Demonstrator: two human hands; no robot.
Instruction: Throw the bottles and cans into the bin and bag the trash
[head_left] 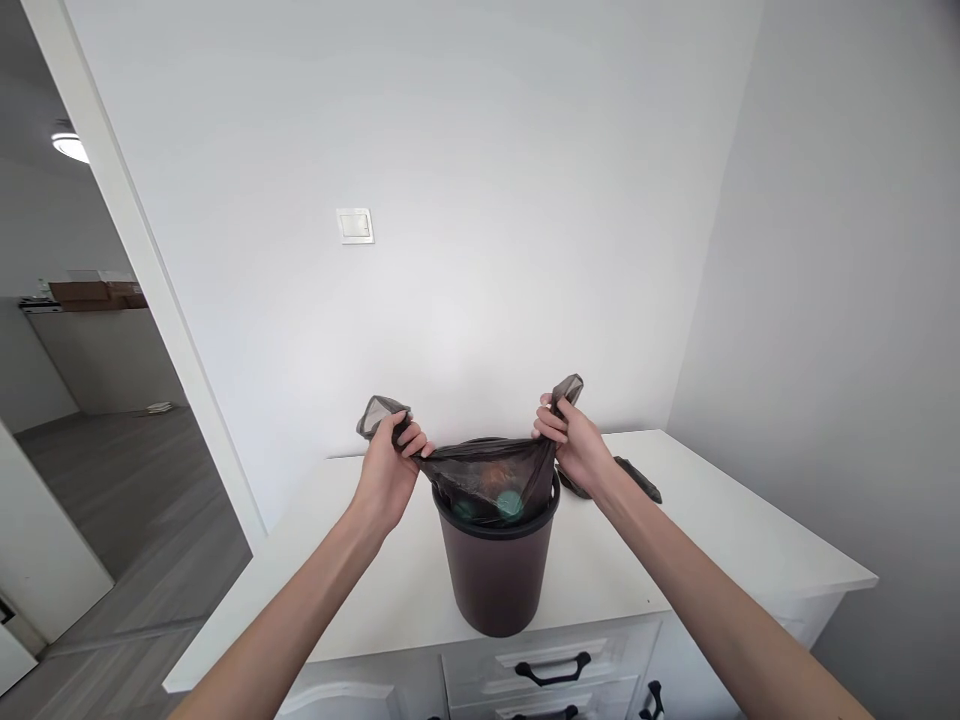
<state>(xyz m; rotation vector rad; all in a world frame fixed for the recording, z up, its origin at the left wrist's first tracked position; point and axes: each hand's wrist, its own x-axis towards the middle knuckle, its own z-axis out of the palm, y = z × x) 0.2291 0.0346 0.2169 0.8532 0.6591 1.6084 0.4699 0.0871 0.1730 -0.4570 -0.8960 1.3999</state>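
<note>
White countertop (pixel 390 595), dark bin (pixel 499 585), stretched bag (pixel 481 475)

Across the lower frame, the countertop bears the bin at lower centre; the sheer bag rises from it. Fingers of the left hand (pixel 390 465), left of centre, and right hand (pixel 576 440), right of centre, clench bunched ends; hard pulling might tear it

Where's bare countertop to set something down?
Free: countertop between the bin and left forearm; also right of the right forearm, past the dark plastic, toward the side wall. Crowded: above the bin, where the left hand and right hand hold the bag, and around the plastic.
</note>
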